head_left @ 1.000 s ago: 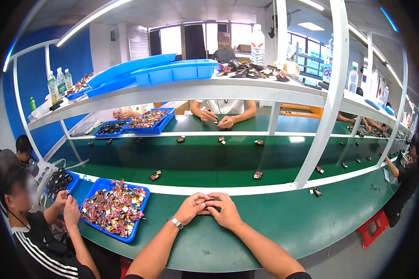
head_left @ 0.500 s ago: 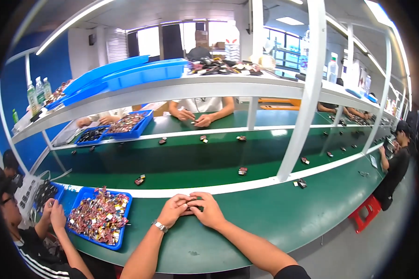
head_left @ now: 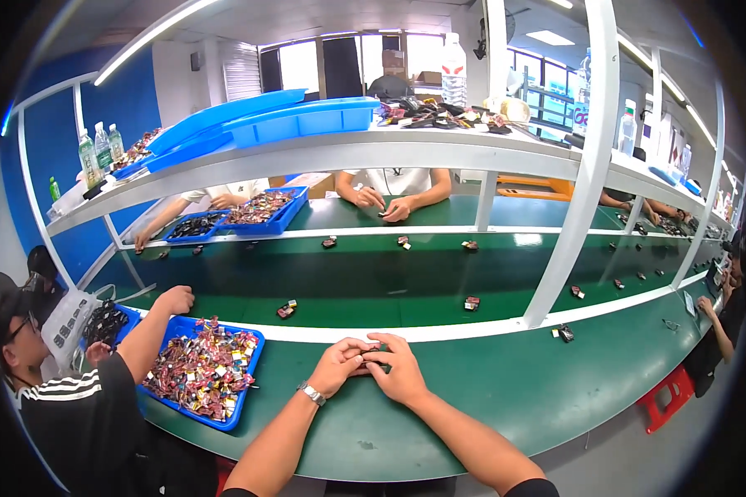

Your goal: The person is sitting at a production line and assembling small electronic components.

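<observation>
Both hands meet above the green table (head_left: 472,389), in front of the white rail. My left hand (head_left: 338,366), with a metal-banded watch on its wrist, has its fingers curled inward. My right hand (head_left: 396,373) closes in from the other side, thumb and fingertips bent. Between the fingertips they share a small dark part with a bit of red (head_left: 368,355); the fingers cover most of it, so its kind is unclear. To the left stands a blue tray (head_left: 257,364) heaped with small wired parts (head_left: 199,373) in dark red, black, white and yellow.
Beyond the white rail (head_left: 423,332), a green belt (head_left: 373,286) carries scattered small parts. A white post (head_left: 576,182) rises right of my hands, with a dark part (head_left: 565,334) beside its foot. A co-worker's arm (head_left: 153,331) reaches over the tray; others sit across and at right.
The whole view has shifted, so the scene sits further right. The co-worker at left has stretched an arm across the tray toward the belt. My hands remain together around the small part.
</observation>
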A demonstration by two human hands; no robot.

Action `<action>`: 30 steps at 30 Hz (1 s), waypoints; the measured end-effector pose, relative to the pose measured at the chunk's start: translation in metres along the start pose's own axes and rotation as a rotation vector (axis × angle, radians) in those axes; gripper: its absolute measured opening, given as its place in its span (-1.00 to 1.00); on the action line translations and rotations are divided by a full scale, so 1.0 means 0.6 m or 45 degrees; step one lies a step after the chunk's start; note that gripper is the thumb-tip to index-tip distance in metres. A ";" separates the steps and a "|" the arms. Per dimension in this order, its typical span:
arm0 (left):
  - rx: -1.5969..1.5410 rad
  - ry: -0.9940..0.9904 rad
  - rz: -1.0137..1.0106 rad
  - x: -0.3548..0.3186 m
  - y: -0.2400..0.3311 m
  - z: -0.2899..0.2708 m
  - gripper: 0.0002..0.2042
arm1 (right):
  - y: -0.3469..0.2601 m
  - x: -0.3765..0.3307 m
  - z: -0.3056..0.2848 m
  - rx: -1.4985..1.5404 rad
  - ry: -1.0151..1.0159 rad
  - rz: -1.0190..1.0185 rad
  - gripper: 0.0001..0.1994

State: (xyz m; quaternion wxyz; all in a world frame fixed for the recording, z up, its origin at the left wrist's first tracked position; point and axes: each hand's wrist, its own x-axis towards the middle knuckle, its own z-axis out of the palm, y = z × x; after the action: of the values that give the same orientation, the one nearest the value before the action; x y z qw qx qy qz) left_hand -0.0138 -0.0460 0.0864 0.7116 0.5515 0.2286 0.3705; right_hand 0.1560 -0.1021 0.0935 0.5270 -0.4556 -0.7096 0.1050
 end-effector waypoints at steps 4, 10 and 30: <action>-0.035 0.070 0.013 -0.001 -0.008 -0.015 -0.82 | -0.009 0.005 -0.001 -0.036 -0.082 -0.061 -0.76; -0.101 0.009 0.010 0.001 -0.008 -0.009 -0.80 | -0.015 0.004 -0.023 -0.090 0.031 -0.121 -0.78; -0.048 0.054 -0.047 0.001 -0.004 -0.001 -0.77 | -0.017 0.005 0.000 -0.309 0.159 -0.178 -0.80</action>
State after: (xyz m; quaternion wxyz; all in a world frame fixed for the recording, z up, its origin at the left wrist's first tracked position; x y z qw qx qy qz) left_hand -0.0130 -0.0454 0.0838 0.7236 0.5257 0.2466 0.3730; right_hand 0.1504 -0.1055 0.1021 0.5172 -0.4713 -0.7129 -0.0471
